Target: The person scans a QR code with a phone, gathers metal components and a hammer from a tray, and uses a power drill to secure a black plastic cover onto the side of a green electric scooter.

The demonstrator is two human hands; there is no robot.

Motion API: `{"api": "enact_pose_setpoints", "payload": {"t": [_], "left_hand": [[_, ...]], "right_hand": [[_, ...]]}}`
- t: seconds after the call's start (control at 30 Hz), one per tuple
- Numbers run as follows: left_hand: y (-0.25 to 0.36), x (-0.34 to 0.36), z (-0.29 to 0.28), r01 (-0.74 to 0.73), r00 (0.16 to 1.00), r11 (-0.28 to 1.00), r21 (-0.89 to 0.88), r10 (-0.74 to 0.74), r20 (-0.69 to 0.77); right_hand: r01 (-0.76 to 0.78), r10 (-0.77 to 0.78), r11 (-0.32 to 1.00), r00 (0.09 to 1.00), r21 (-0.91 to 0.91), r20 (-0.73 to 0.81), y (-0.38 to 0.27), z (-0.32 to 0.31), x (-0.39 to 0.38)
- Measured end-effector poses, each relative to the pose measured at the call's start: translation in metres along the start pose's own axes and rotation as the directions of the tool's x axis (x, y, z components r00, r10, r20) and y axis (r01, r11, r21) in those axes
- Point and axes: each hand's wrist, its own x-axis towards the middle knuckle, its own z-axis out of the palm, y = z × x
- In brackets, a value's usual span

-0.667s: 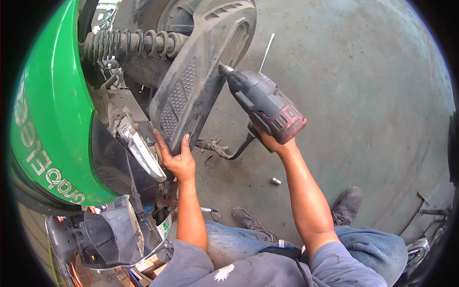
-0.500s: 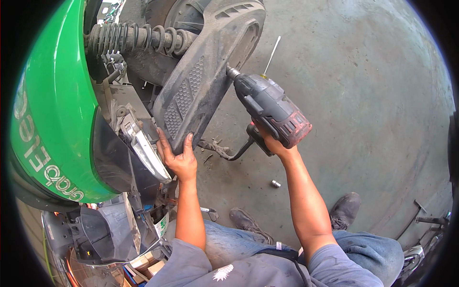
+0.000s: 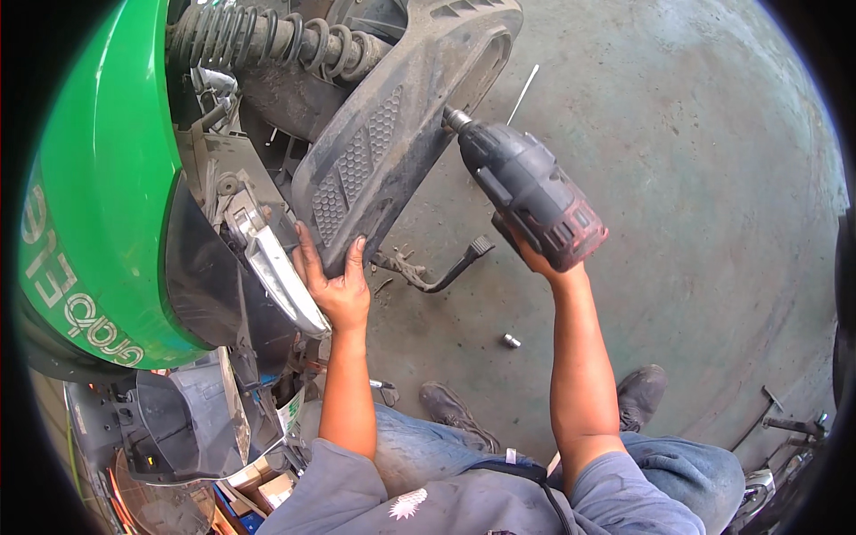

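Note:
A long dusty black plastic cover (image 3: 392, 147) with a honeycomb-patterned panel stands out from the side of a motor scooter with a green body panel (image 3: 98, 196). My left hand (image 3: 341, 299) is closed around the cover's near end, thumb on one edge and fingers on the other. My right hand (image 3: 544, 259) holds a black and red cordless impact wrench (image 3: 535, 192), its handle mostly hidden beneath the body. The wrench's metal nose (image 3: 457, 119) points into the recess on the cover's right side. Whether it sits on a fastener cannot be seen.
A coil-spring shock absorber (image 3: 267, 40) lies left of the cover. Below it are a silver folding footrest (image 3: 281, 276) and a black pedal lever (image 3: 464, 263). On the floor rest a loose socket (image 3: 510, 341) and a thin rod (image 3: 523, 94). Metal parts stand at lower right.
The impact wrench and my right hand have moved right, uncovering the pedal lever's end. The cover appears slightly further right as the view shifts. My left hand keeps its grip.

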Motion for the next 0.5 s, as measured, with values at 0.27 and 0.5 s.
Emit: {"api": "enact_pose_setpoints", "payload": {"t": [0.27, 0.5], "left_hand": [[-0.003, 0.000, 0.000, 0.013, 1.000, 0.999, -0.034, -0.013, 0.004], [0.007, 0.002, -0.006, 0.045, 0.998, 0.998, -0.036, -0.043, 0.043]], "right_hand": [[-0.351, 0.333, 0.861, 0.936, 0.368, 0.115, -0.022, -0.007, 0.024], [-0.320, 0.305, 0.899, 0.947, 0.300, 0.097, -0.007, -0.010, 0.027]]}}
